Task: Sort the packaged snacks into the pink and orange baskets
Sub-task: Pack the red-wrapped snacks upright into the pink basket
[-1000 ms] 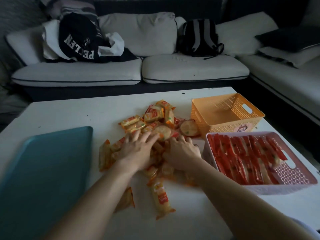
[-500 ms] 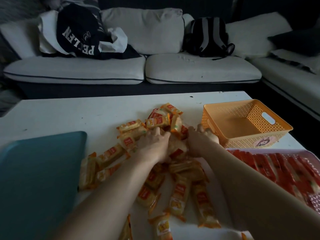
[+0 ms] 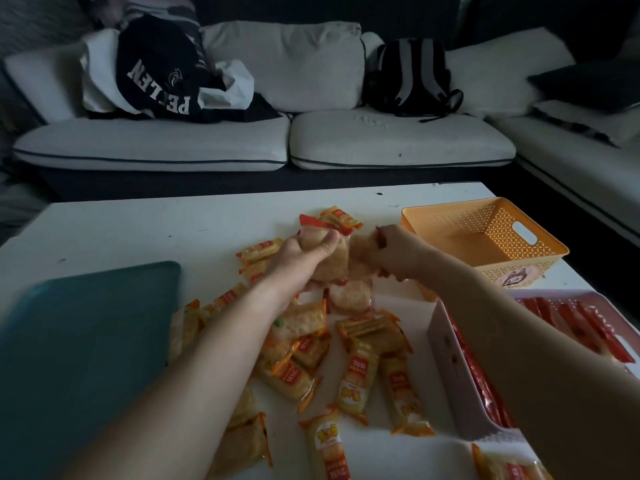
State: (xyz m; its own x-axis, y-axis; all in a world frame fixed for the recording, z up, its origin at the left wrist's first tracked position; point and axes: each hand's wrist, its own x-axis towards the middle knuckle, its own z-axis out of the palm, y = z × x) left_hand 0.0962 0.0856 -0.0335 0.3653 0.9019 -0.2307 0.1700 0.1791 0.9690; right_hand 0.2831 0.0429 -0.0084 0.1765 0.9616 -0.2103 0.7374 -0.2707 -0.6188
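Since red-edged packets (image 3: 330,268) sit mixed among the orange packets (image 3: 353,375) on the table (image 3: 138,230), both hands are lifted above the heap. The left hand (image 3: 304,252) is clenched round a bunch of them and the right hand (image 3: 398,252) is curled round another. The pink basket (image 3: 450,362) beside the right forearm holds red packs, so these probably belong there. The orange basket (image 3: 550,251) beyond it is empty.

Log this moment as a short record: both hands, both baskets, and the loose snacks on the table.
Left hand: grips red-edged cracker packets, held up
Right hand: grips another red-edged packet
Orange basket: nothing visible inside
Pink basket: holds red packets
Loose snacks: orange packets scattered on white table
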